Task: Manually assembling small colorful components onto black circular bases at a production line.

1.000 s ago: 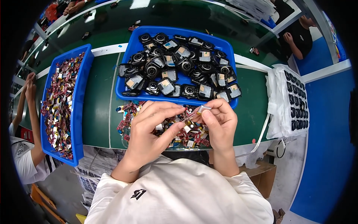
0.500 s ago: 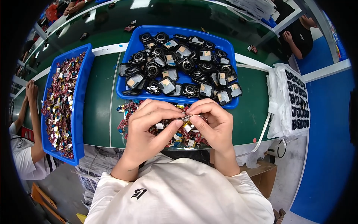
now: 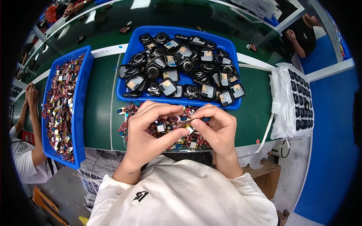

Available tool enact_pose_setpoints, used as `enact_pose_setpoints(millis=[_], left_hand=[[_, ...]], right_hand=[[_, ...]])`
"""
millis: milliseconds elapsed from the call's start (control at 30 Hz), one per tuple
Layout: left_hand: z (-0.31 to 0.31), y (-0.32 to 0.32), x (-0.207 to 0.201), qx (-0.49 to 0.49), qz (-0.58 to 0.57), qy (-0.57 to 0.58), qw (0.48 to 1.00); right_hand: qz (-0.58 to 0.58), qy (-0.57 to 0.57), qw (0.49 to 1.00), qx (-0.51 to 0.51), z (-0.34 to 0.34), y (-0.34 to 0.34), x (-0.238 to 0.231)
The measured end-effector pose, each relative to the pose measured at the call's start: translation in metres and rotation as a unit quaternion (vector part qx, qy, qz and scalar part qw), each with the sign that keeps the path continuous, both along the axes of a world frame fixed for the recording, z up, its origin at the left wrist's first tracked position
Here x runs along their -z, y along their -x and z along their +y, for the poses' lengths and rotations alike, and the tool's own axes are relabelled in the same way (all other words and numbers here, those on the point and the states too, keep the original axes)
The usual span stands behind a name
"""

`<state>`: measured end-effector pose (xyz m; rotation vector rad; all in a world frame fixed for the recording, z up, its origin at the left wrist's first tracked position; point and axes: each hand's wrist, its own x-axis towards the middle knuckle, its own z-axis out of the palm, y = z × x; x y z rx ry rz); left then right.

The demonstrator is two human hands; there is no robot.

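Note:
My right hand (image 3: 220, 130) pinches a small, thin, dark part (image 3: 184, 122) between thumb and forefinger; its exact kind is too small to tell. Opposite it, my left hand (image 3: 149, 126) has its curved fingers and thumb apart, with the part near the gap between them. Beneath both hands spreads a heap of small red, white, yellow and blue electronic pieces (image 3: 194, 144). Just beyond stands a blue tray (image 3: 181, 101) loaded with black watch cases (image 3: 187, 65), some face down with pale backing showing.
At left, a long blue tray (image 3: 78, 128) holds many more small electronic pieces. White-wrapped trays of black watch parts (image 3: 288, 101) stand at right. Past a white rail, a green belt (image 3: 158, 15) carries scattered pieces. Other people's hands (image 3: 32, 94) show at left and at the far side.
My left thumb and forefinger have parted and drawn back from the small part, which stays in my right fingers. Pieces on the far belt have shifted left.

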<state>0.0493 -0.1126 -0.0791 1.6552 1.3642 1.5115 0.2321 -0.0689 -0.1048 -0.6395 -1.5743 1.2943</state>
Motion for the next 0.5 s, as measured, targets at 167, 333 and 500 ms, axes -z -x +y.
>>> enact_pose_setpoints(millis=[167,333,500], left_hand=[[0.000,0.004,0.009,0.057,-0.010,0.029,0.998],[-0.005,-0.001,0.007,0.064,-0.111,0.106,0.986],[0.001,0.000,0.007,0.093,0.001,0.068,0.993]], right_hand=[[0.052,0.081,0.995,-0.016,-0.003,0.002,-0.006],[-0.017,-0.007,1.000,0.015,0.001,-0.006,0.001],[-0.053,-0.066,0.996,0.003,0.004,-0.006,-0.008]])
